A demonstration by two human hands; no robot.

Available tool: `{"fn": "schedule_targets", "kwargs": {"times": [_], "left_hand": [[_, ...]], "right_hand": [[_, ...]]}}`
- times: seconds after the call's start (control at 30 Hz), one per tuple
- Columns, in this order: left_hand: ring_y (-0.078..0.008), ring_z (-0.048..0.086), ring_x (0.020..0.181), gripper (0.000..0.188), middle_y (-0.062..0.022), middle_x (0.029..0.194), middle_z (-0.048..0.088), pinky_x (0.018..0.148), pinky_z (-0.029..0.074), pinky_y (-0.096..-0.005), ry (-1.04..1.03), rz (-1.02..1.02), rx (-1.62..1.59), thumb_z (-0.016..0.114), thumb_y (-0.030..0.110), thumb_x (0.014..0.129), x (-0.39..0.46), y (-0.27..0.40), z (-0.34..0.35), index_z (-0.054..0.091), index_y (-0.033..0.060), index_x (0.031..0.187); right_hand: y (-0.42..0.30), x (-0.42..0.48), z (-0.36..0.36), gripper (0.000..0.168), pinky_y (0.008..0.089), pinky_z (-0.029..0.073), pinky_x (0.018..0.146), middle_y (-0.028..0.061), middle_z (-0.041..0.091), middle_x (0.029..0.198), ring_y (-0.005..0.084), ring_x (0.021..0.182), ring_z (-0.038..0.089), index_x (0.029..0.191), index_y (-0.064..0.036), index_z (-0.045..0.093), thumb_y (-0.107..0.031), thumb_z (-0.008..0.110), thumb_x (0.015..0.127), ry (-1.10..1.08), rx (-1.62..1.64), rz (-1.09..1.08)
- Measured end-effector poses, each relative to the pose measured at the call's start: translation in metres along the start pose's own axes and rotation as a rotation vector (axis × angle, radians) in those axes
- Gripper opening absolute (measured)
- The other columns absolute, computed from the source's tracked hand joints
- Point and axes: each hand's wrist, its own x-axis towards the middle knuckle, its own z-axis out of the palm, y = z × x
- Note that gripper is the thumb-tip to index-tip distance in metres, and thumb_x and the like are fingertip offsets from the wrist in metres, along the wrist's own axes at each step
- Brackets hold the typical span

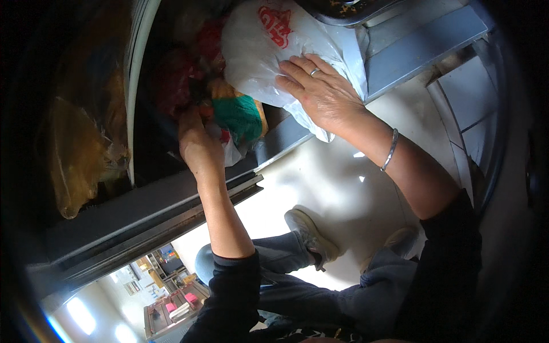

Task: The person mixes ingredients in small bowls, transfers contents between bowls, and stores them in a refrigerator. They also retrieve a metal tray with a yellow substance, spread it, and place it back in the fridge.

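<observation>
My right hand (324, 94), with a ring and a bracelet, rests with fingers spread on a full white plastic bag (253, 55) bearing red print. The bag bulges over the front edge of a dark cabinet. My left hand (199, 139) reaches into the shadowed inside, near a red plastic bag (178, 81); its fingertips are hidden, so its grip does not show. Just right of it lies a green and orange package (240, 115), with a small white and red plastic piece (232, 152) below.
A pale upright divider (135, 94) separates off a brownish-yellow plastic bag (77, 154) at the left. The cabinet's grey ledge (424, 51) and metal track (171, 227) run diagonally. A dark round-edged object (343, 17) sits at the top. My shoes stand on the pale floor (274, 193).
</observation>
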Motion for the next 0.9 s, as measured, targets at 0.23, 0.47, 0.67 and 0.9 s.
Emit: {"fn": "schedule_targets", "kwargs": {"times": [0.23,0.47,0.67,0.9], "left_hand": [[-0.0356,0.060,0.097,0.040,-0.0174,0.103,0.062,0.082,0.049,-0.0414,-0.055,0.006,0.014,0.058,-0.011,0.068,-0.006,0.008,-0.009,0.063,0.0039,0.105],[-0.0322,0.060,0.102,0.033,-0.0144,0.113,0.060,0.083,0.050,-0.0395,-0.220,-0.046,-0.032,0.059,0.001,0.079,-0.001,0.010,-0.016,0.063,0.0078,0.112],[-0.0319,0.060,0.096,0.032,-0.0146,0.109,0.060,0.084,0.049,-0.0386,-0.208,-0.059,-0.002,0.062,0.006,0.078,-0.009,0.000,-0.007,0.062,0.0068,0.110],[-0.0446,0.044,0.117,0.047,-0.0280,0.129,0.044,0.098,0.041,-0.0452,-0.138,0.062,-0.242,0.062,0.010,0.080,-0.021,0.015,-0.074,0.051,-0.0019,0.125]], "right_hand": [[-0.002,0.002,-0.002,0.037,0.0356,0.024,0.115,0.0062,0.051,0.134,0.0199,0.129,0.042,0.122,-0.014,0.059,-0.006,0.052,0.087,-0.034,-0.032,-0.011],[0.003,-0.001,-0.001,0.036,0.0369,0.025,0.113,0.0094,0.052,0.130,0.0234,0.126,0.042,0.119,-0.009,0.058,-0.006,0.050,0.084,0.014,0.011,-0.034],[-0.004,0.003,-0.010,0.037,0.0379,0.025,0.113,0.0108,0.051,0.132,0.0251,0.126,0.043,0.121,-0.009,0.058,-0.006,0.050,0.084,-0.037,0.009,-0.066],[-0.006,0.006,-0.016,0.037,0.0400,0.027,0.111,0.0123,0.054,0.128,0.0269,0.123,0.046,0.120,-0.007,0.058,-0.009,0.048,0.085,-0.024,-0.022,-0.067]]}}
